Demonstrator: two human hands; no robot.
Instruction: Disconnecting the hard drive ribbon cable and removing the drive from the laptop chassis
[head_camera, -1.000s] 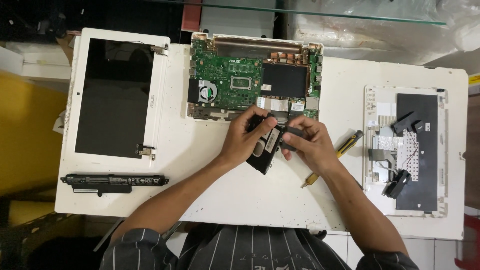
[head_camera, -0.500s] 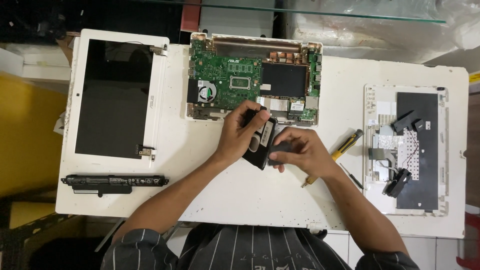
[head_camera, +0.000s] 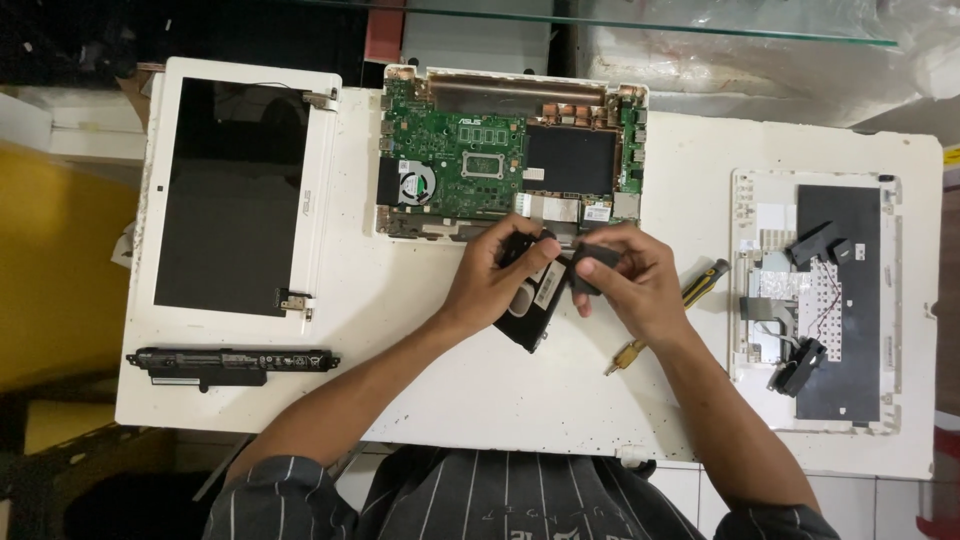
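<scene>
My left hand (head_camera: 492, 280) grips a flat black drive-like part (head_camera: 532, 305) with a pale label, held tilted just above the white table (head_camera: 480, 390). My right hand (head_camera: 632, 282) pinches a small dark grey piece (head_camera: 592, 268) at the drive's right end. Both hands hover right below an opened laptop base (head_camera: 505, 160) with a green circuit board, a fan and a black panel. A yellow-handled screwdriver (head_camera: 672, 318) lies under my right wrist, partly hidden.
A detached laptop screen (head_camera: 235, 190) in a white frame lies at the left, a long black battery (head_camera: 232, 360) below it. At the right rests a white keyboard cover (head_camera: 815, 300), inner side up, with small black parts on it.
My right hand has lifted the small dark piece up and slightly away from the drive's end. The left hand keeps holding the drive in about the same place.
</scene>
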